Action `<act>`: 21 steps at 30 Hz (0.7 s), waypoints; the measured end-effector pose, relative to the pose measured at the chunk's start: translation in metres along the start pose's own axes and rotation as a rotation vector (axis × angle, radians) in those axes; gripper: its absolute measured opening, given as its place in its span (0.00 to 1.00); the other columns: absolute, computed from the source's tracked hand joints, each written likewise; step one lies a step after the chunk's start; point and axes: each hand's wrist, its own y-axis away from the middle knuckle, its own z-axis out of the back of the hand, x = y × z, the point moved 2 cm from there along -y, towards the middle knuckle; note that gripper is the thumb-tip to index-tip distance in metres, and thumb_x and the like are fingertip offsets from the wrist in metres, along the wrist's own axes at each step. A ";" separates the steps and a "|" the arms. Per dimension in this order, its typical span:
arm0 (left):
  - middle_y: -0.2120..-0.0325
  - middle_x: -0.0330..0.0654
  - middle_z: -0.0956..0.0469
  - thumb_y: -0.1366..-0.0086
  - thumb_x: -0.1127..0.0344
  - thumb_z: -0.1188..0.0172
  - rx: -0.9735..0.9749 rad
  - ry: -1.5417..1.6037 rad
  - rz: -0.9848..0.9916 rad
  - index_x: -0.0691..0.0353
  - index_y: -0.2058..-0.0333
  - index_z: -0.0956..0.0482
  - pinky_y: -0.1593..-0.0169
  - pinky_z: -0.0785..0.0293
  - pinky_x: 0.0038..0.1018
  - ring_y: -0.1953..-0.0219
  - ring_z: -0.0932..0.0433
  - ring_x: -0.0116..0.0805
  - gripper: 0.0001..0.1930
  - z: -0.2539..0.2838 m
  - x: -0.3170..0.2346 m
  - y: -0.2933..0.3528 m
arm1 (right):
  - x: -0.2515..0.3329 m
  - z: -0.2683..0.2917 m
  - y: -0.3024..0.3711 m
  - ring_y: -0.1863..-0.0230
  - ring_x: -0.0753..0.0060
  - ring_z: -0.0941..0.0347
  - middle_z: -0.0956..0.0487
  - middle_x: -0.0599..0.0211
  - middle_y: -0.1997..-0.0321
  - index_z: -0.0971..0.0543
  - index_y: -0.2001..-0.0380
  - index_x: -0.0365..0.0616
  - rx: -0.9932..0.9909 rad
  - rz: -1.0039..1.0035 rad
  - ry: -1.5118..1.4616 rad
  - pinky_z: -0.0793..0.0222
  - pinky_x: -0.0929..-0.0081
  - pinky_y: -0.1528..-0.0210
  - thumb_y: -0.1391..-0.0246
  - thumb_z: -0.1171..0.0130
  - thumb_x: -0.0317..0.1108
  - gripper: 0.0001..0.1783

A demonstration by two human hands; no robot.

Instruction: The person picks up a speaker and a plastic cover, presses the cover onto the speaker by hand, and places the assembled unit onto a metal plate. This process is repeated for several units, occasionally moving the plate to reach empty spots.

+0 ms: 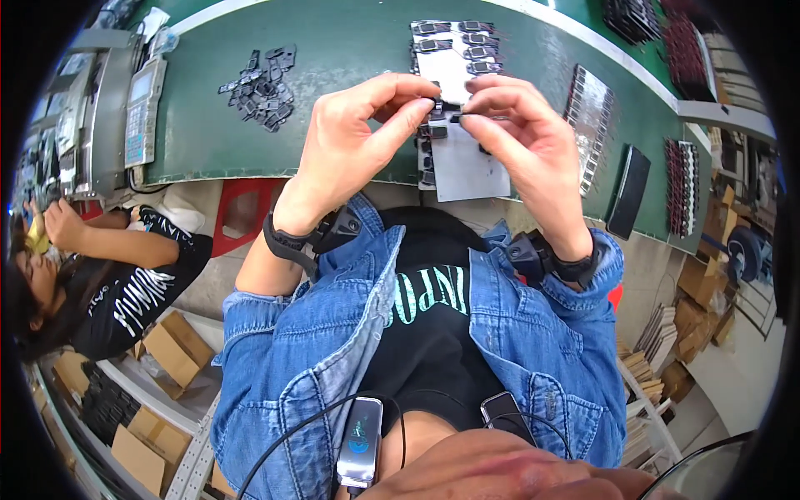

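My left hand (358, 129) pinches a small black part (437, 106) between thumb and fingertips. From the other side comes my right hand (529, 133), its thumb and a finger closed at a small dark end (456, 118). Whether both hands hold one piece or two touching pieces I cannot tell. Beneath them a white board (471, 171) lies on the green table (350, 58). Along its far part sit several small black modules with wires (479, 52). Nearer, on its left edge, are more black modules (428, 162), partly hidden by my fingers.
To the left lies a loose pile of black parts (265, 90). A keypad device (143, 112) stands at the table's left end. On the right are a filled board (590, 117), a black tray (629, 190) and a row of wired parts (682, 187). A co-worker (142, 275) sits at left.
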 end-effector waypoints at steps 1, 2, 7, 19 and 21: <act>0.68 0.39 0.15 0.34 0.71 0.37 0.007 0.008 -0.003 0.62 0.54 0.16 0.62 0.21 0.22 0.68 0.17 0.28 0.10 -0.003 -0.002 0.001 | -0.001 -0.001 0.000 0.59 0.81 0.23 0.19 0.69 0.58 0.21 0.55 0.36 -0.008 -0.004 0.007 0.27 0.82 0.54 0.39 0.38 0.24 0.10; 0.67 0.38 0.15 0.34 0.72 0.37 0.030 0.133 0.049 0.62 0.53 0.16 0.61 0.21 0.21 0.67 0.17 0.26 0.11 -0.005 -0.003 0.001 | -0.002 -0.002 0.000 0.59 0.81 0.23 0.19 0.70 0.59 0.20 0.55 0.37 0.001 -0.063 -0.067 0.27 0.83 0.54 0.39 0.38 0.24 0.10; 0.65 0.38 0.15 0.33 0.73 0.37 0.085 0.377 0.133 0.63 0.50 0.17 0.58 0.21 0.19 0.64 0.18 0.22 0.13 -0.016 0.003 0.006 | -0.007 0.002 0.003 0.60 0.82 0.23 0.19 0.72 0.60 0.19 0.57 0.38 -0.021 -0.181 -0.179 0.27 0.83 0.56 0.40 0.38 0.25 0.08; 0.64 0.39 0.15 0.35 0.76 0.36 -0.001 0.402 0.095 0.65 0.49 0.18 0.54 0.20 0.20 0.59 0.16 0.24 0.15 -0.021 0.003 0.008 | 0.008 -0.002 0.003 0.60 0.86 0.24 0.19 0.76 0.62 0.18 0.58 0.39 -0.078 -0.071 0.016 0.28 0.85 0.57 0.41 0.36 0.25 0.08; 0.64 0.39 0.14 0.35 0.76 0.36 0.002 0.391 0.093 0.65 0.49 0.18 0.54 0.20 0.20 0.59 0.16 0.25 0.15 -0.022 0.006 0.007 | 0.001 0.000 -0.001 0.60 0.86 0.24 0.19 0.76 0.62 0.18 0.58 0.39 -0.052 -0.089 -0.021 0.28 0.85 0.57 0.41 0.36 0.25 0.08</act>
